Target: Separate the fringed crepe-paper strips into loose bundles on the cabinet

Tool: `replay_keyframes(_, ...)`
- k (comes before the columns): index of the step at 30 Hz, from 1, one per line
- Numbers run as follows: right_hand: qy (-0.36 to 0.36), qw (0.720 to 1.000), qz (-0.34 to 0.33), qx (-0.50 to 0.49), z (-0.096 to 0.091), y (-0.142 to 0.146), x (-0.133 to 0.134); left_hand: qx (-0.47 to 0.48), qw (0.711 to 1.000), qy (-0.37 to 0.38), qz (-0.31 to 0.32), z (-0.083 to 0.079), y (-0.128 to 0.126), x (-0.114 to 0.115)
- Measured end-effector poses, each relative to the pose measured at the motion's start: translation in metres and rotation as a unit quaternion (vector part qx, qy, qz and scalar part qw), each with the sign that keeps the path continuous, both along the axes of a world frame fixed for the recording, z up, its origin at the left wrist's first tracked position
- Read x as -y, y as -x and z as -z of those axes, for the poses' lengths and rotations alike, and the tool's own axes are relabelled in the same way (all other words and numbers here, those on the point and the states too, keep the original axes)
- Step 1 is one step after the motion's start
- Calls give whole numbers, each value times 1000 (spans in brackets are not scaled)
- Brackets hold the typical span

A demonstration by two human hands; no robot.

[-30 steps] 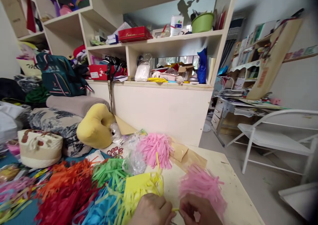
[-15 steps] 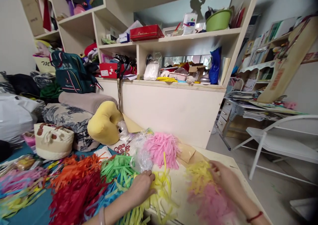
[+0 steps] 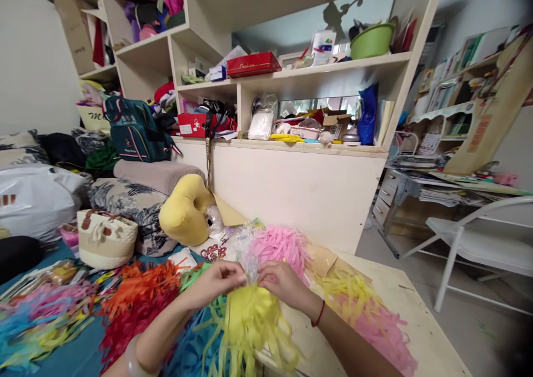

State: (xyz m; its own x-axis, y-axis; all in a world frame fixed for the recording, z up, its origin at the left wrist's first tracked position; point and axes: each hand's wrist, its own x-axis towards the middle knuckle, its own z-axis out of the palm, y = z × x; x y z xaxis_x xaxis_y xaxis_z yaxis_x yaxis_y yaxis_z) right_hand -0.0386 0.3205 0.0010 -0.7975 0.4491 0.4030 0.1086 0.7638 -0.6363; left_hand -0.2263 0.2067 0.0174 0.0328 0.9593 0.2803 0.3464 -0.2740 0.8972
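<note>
My left hand [image 3: 214, 281] and my right hand [image 3: 280, 281] meet over the table, both pinched on the top edge of a yellow fringed paper tassel [image 3: 250, 324] that hangs down toward me. Beyond my hands lies a pink fringed tassel [image 3: 277, 246] with a clear plastic bag [image 3: 250, 263] beside it. To the right, a yellow tassel [image 3: 345, 293] lies on top of a pink one [image 3: 383, 335] on the wooden table [image 3: 412, 310]. Green [image 3: 191, 274], orange [image 3: 137, 288], red [image 3: 120, 324] and blue [image 3: 187, 349] tassels lie to the left.
A yellow cushion [image 3: 185, 210], a woven basket [image 3: 106, 238], pillows and bags crowd the left. Cluttered cream shelves [image 3: 291, 144] stand behind the table. A white folding chair [image 3: 487, 238] stands on the floor at the right.
My hands came together from apart. The right hand left the yellow and pink pile at the right; both now hold a yellow tassel lifted at the middle. The camera tilted slightly.
</note>
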Motion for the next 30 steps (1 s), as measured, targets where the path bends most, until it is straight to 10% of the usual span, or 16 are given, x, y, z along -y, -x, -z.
replay_keyframes(9,13,979,116,-169,-27,-9,-1,119,971,-55,-200,44,26,-18)
replay_keyframes(24,60,990,14,-127,-39,1,-10,228,974,-3,-13,17,-5,-29)
replay_keyframes(30,135,982,6,-134,-45,9,-21,137,983,-78,-95,14,0,-20)
